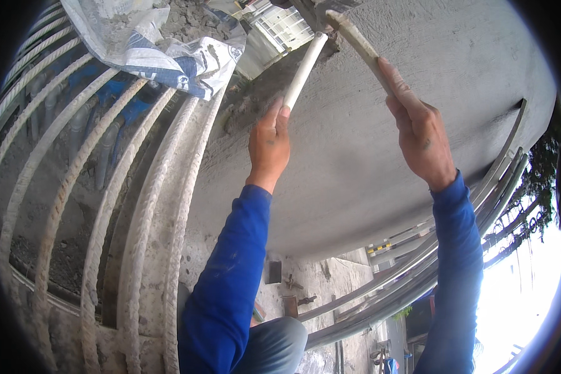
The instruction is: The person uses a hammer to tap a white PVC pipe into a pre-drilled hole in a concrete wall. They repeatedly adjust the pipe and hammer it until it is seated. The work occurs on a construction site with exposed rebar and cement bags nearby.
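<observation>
My left hand (270, 149) is closed round the lower end of a pale, round stick (305, 68), which points up and to the right. In my right hand (424, 140) is a long, thin, worn strip (357, 45), perhaps wood, tilted up and to the left. The tips of the two pieces come close to each other near the top of the view. Behind both hands spreads a grey plastered surface (355, 168) with fresh-looking streaks. Rough, darker mortar lies along its left edge, near the left stick.
A white and blue woven sack (196, 62) with grey mortar (193, 25) rests at the upper left on several ribbed steel bars (109, 212). Long metal pipes (380, 299) curve past at the lower right. My bent knee (274, 343) shows at the bottom.
</observation>
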Tool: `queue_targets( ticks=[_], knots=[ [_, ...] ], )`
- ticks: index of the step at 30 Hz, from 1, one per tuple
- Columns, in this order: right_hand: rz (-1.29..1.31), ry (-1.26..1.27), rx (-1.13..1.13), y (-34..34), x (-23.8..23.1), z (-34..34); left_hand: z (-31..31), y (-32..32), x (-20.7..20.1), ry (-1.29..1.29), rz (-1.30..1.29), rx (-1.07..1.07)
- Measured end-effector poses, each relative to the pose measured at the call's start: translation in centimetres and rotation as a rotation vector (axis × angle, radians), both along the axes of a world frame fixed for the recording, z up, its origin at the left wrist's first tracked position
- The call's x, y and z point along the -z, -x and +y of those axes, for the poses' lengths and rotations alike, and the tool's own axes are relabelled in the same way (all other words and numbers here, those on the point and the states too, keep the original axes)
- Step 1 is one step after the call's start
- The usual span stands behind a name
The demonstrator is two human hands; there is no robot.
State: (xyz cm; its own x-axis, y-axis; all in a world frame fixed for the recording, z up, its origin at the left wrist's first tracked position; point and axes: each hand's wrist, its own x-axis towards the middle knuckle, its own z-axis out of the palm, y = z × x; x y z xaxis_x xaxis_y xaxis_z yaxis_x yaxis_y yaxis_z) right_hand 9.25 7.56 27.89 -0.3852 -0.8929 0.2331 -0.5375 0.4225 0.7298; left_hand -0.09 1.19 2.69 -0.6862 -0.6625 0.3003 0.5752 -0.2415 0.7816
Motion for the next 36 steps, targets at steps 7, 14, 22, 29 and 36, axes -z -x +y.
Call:
queue_targets(
  ticks=[7, 14, 22, 29, 36],
  knots=[
    [0.051, 0.000, -0.207, 0.6, 2.0, 0.5, -1.0, -0.3, 0.6, 0.030, -0.015, -0.044],
    [-0.011, 0.066, -0.332, 0.5, 2.4, -0.2, -1.3, -0.2, 0.9, 0.069, -0.045, -0.071],
    [-0.031, 0.028, -0.122, 2.7, 1.4, 2.5, 0.2, 1.0, 0.6, 0.109, 0.011, -0.212],
    [-0.098, 0.052, -0.381, 1.2, 2.6, 1.7, 0.8, 1.9, 0.7, -0.168, 0.206, 0.123],
    [-0.043, 0.071, -0.356, -0.8, 2.1, 3.3, 1.2, 1.3, 0.4, -0.103, 0.097, -0.027]
  ],
)
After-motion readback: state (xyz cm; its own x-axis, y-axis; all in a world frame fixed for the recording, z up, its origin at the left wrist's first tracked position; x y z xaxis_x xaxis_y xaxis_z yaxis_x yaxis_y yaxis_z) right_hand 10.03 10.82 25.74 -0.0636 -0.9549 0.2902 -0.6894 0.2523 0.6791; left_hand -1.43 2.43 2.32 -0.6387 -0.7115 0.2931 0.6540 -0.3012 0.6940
